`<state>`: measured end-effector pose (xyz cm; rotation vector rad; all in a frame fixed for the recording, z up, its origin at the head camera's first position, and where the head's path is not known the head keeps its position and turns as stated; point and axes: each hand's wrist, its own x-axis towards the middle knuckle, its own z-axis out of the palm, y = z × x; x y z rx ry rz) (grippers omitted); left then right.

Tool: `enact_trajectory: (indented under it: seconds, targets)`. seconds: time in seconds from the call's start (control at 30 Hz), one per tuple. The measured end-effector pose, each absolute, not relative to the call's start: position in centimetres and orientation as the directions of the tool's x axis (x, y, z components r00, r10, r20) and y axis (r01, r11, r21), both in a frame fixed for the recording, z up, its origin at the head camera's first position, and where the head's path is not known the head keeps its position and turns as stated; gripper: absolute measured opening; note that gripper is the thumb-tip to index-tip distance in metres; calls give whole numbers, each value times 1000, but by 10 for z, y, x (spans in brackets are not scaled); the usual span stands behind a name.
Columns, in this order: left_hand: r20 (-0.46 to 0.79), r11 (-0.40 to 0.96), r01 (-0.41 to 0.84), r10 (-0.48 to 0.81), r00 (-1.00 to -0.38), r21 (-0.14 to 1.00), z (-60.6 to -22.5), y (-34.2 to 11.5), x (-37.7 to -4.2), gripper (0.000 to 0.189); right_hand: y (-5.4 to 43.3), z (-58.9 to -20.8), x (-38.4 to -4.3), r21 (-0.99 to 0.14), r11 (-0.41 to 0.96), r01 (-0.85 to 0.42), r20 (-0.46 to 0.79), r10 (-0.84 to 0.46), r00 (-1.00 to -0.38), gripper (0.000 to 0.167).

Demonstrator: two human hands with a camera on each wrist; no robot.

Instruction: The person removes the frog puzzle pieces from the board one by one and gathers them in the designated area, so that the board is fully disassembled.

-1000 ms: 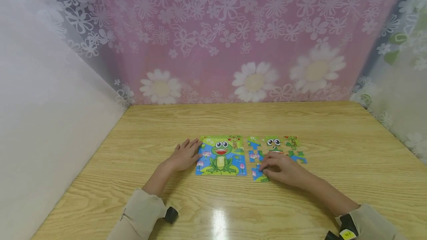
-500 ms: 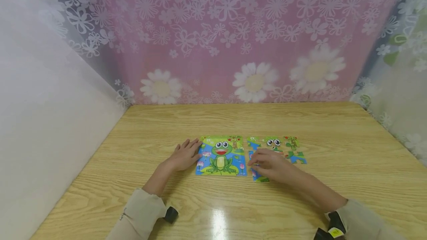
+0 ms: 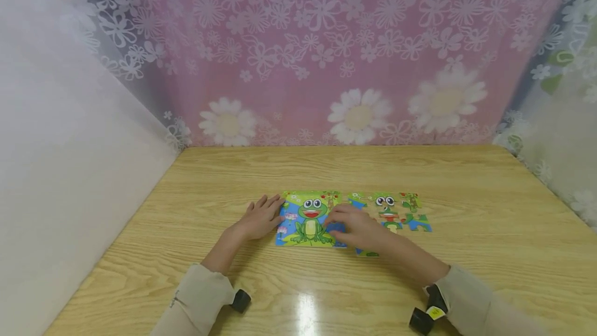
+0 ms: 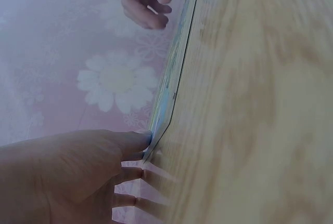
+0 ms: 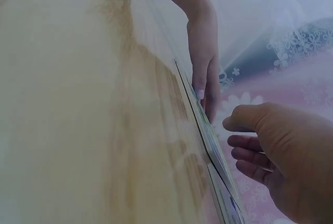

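A square board with a frog picture (image 3: 309, 228) lies flat on the table in the head view. My left hand (image 3: 256, 220) touches its left edge with thumb and fingertips; in the left wrist view the thumb meets the corner of the thin board (image 4: 174, 86). Over the right part of the picture hovers my right hand (image 3: 358, 228), covering some of it. In the right wrist view, that hand (image 5: 294, 156) has loosely bent fingers, with the thumb apart and nothing between them. To the right lie several frog puzzle pieces (image 3: 385, 201), some hidden behind my right hand and wrist.
The wood-grain table (image 3: 224, 170) reaches back to a pink flowered curtain (image 3: 289, 92). A pale cloth wall (image 3: 70, 170) stands along the left side, and a flowered cloth (image 3: 569, 134) along the right.
My right hand has moved left, from over the lower-left puzzle pieces to over the frog board's right part. The left hand stays at the board's left edge.
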<state>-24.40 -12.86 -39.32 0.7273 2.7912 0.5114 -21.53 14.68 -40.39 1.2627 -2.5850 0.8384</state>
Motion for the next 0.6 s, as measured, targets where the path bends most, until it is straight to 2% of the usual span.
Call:
enact_trajectory:
  seconds: [0.27, 0.6]
  targets:
    - [-118, 819, 435, 508, -854, 374, -395, -128, -246, 55, 132, -407, -220, -422, 602, -678, 201, -667, -718, 25]
    - [-116, 826, 439, 504, -856, 354, -399, -129, -248, 55, 128, -405, -218, -468, 609, -640, 174, -646, -743, 24]
